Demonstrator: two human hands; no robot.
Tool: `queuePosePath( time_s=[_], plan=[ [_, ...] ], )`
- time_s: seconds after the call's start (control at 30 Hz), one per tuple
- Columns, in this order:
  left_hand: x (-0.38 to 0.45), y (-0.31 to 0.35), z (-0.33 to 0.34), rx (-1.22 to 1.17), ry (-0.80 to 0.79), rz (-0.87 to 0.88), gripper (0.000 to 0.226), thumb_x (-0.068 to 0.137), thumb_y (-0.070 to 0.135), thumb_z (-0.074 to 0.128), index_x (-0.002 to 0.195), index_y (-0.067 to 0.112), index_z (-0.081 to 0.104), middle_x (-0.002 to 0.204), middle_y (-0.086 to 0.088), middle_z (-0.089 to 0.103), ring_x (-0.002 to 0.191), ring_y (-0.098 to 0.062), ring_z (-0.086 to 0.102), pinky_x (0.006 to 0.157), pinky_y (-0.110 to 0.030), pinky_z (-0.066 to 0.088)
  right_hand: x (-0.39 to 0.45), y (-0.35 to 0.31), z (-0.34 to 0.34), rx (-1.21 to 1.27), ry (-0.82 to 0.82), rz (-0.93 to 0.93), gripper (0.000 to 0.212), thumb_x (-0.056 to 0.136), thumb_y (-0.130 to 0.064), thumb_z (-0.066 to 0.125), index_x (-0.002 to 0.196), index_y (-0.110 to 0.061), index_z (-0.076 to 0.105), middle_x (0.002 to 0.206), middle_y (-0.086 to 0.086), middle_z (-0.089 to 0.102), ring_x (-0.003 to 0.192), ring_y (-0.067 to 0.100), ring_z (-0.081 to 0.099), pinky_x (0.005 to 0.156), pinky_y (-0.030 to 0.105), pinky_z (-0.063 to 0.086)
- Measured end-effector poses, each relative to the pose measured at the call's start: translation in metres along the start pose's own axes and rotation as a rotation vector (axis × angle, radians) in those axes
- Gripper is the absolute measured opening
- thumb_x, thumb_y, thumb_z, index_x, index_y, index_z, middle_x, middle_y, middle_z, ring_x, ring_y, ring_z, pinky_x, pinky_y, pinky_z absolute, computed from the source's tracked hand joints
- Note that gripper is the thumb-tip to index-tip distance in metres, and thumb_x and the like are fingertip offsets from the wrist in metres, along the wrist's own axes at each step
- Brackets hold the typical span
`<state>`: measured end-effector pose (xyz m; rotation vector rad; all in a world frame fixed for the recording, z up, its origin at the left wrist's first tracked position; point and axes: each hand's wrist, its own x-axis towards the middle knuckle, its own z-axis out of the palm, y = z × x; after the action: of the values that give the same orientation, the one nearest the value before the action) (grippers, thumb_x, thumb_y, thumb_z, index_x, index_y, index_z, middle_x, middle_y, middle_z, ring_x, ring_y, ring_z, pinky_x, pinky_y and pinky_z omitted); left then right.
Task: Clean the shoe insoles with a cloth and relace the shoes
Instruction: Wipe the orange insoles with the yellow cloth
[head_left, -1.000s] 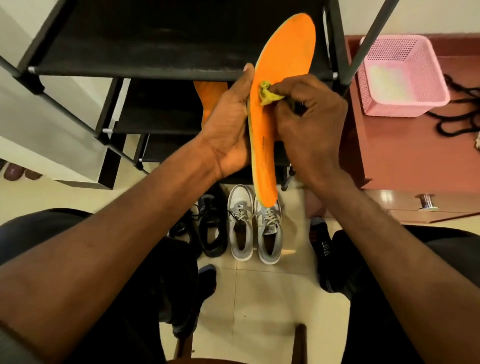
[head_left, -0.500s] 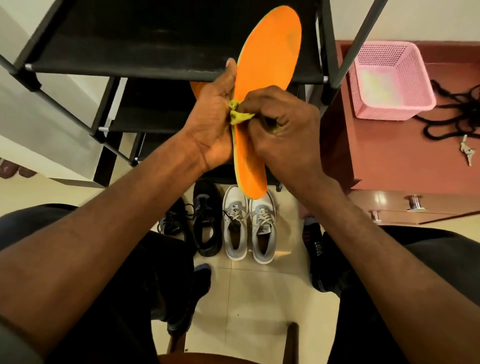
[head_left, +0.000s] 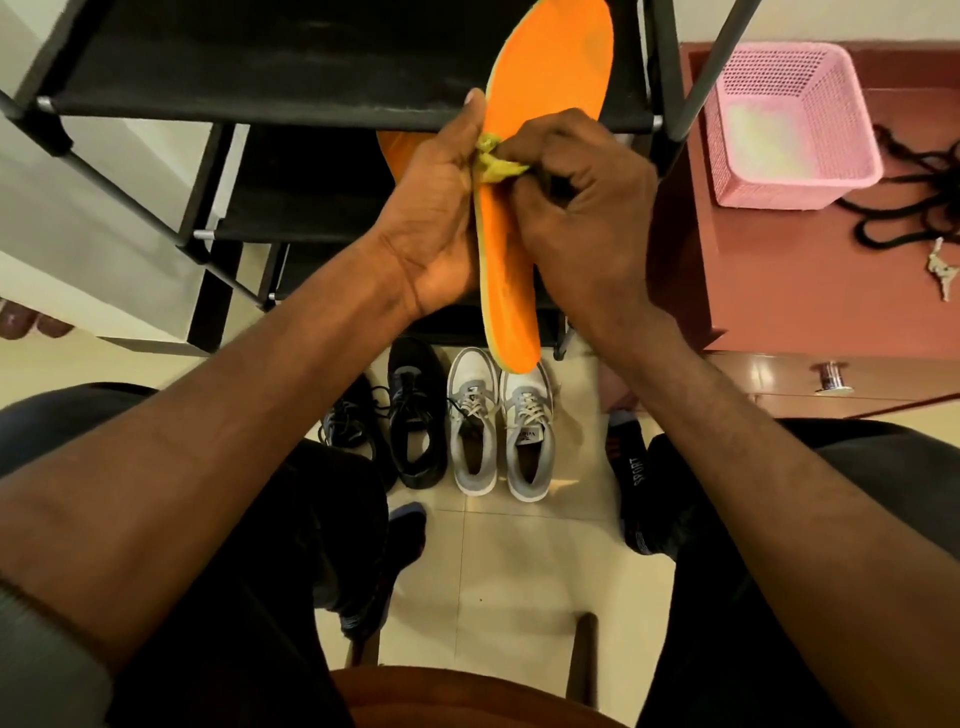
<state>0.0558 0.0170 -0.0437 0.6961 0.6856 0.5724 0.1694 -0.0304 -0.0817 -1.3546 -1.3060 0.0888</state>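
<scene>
Head view, cloth (head_left: 496, 167) pinched against insole (head_left: 540, 104)

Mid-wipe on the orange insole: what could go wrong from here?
1. The left hand holds the insole only along one edge, so hard wiping may bend it or knock it loose.
2. The right hand pinches a small bunched cloth; it could slip out and fall onto the grey shoes below.

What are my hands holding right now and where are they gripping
Left hand grips the orange insole along its left edge, mid-length. Right hand pinches a small yellow cloth against it.
</scene>
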Motion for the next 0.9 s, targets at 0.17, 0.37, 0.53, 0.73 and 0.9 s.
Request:
queuePosePath(
  time_s=[0.17,0.37,0.53,0.73,0.9],
  plan=[
    [-0.002,0.003,-0.004,0.019,0.024,0.008,0.058,0.111,0.047,0.032,0.137,0.001,0.057,0.128,-0.020,0.068,0.115,-0.032,0.070,0.098,-0.044,0.059,-0.012,-0.008,0.002,0.037,-0.093,-0.022,0.020,0.084,0.006,0.067,0.095,-0.004,0.082,0.098,0.004,0.076,0.088,0.013,0.072,0.080,0.035,0.059],
    [0.000,-0.002,-0.001,-0.008,-0.030,0.004,0.058,0.112,0.045,0.030,0.153,0.006,0.046,0.144,-0.021,0.057,0.134,-0.035,0.057,0.109,-0.048,0.050,0.007,-0.004,-0.001,-0.044,0.038,0.027,0.022,0.088,-0.004,0.067,0.104,-0.008,0.081,0.102,0.000,0.076,0.096,0.009,0.071,0.087,0.032,0.059],
    [-0.002,0.008,-0.003,-0.071,-0.018,0.014,0.059,0.112,0.045,0.030,0.143,0.000,0.052,0.125,-0.021,0.066,0.111,-0.033,0.068,0.099,-0.045,0.056,0.002,-0.007,0.002,-0.003,-0.097,-0.044,0.021,0.085,0.002,0.066,0.098,-0.006,0.081,0.100,0.005,0.075,0.091,0.014,0.071,0.082,0.037,0.059],
    [-0.004,0.005,0.001,-0.034,-0.014,0.009,0.056,0.112,0.045,0.031,0.130,0.002,0.061,0.116,-0.017,0.071,0.104,-0.029,0.072,0.096,-0.042,0.058,-0.002,-0.007,-0.001,-0.027,-0.045,-0.008,0.024,0.087,0.003,0.066,0.103,-0.006,0.081,0.103,0.004,0.075,0.095,0.012,0.071,0.085,0.036,0.059],
    [-0.004,0.005,0.005,-0.027,-0.019,0.032,0.055,0.112,0.046,0.029,0.126,0.005,0.062,0.113,-0.016,0.073,0.103,-0.028,0.072,0.095,-0.042,0.058,0.008,-0.006,-0.001,-0.064,-0.003,0.016,0.026,0.087,0.002,0.064,0.105,-0.007,0.080,0.104,0.003,0.074,0.095,0.011,0.070,0.087,0.031,0.058]
  ],
)
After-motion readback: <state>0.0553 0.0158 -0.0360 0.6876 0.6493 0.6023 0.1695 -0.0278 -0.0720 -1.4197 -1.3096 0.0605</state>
